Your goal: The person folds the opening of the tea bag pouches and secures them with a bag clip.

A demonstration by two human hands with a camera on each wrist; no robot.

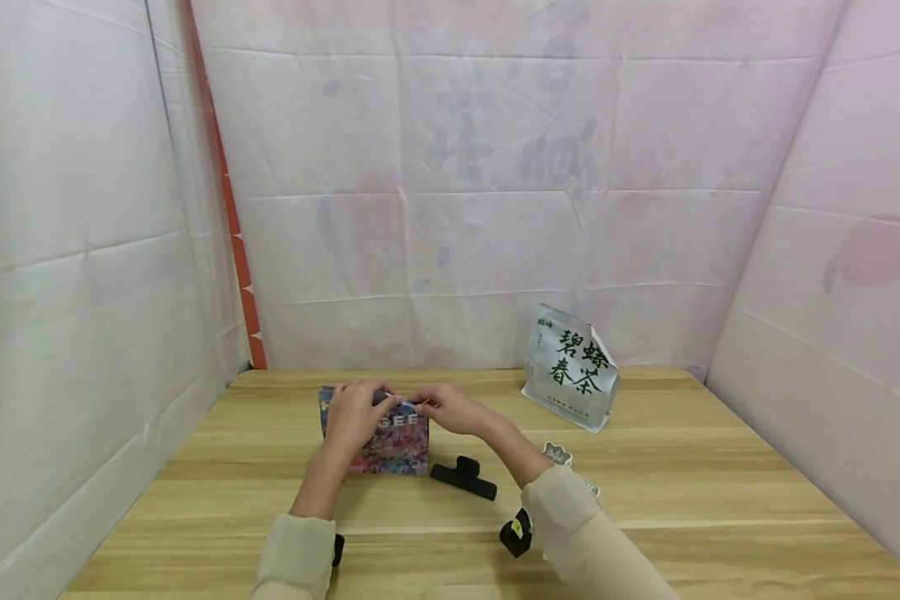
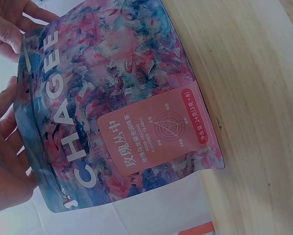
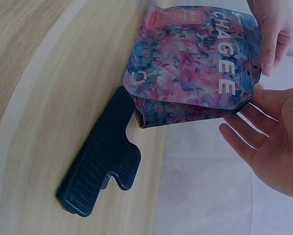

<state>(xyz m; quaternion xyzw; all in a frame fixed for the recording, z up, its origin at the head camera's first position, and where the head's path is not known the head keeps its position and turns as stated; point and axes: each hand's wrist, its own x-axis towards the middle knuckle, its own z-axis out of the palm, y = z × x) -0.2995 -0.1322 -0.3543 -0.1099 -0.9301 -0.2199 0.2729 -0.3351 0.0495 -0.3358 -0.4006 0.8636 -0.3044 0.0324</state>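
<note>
1. We have the CHAGEE pouch [image 1: 393,448] standing on the wood table [image 1: 420,554], front facing us.
2. Our left hand [image 1: 353,414] pinches its top edge, thumb in front, fingers behind.
3. Our right hand [image 1: 453,408] pinches the top right corner between thumb and fingers.
4. We see a black clip [image 1: 465,477] just beside the pouch's bottom right corner; contact unclear.
5. We see a silver tea bag [image 1: 572,371] upright, back right.

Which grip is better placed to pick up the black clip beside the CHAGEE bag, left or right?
Probably the right grip: the black clip lies by the lower right corner of the bag, on that grip's side; the left grip is farther away.
</note>
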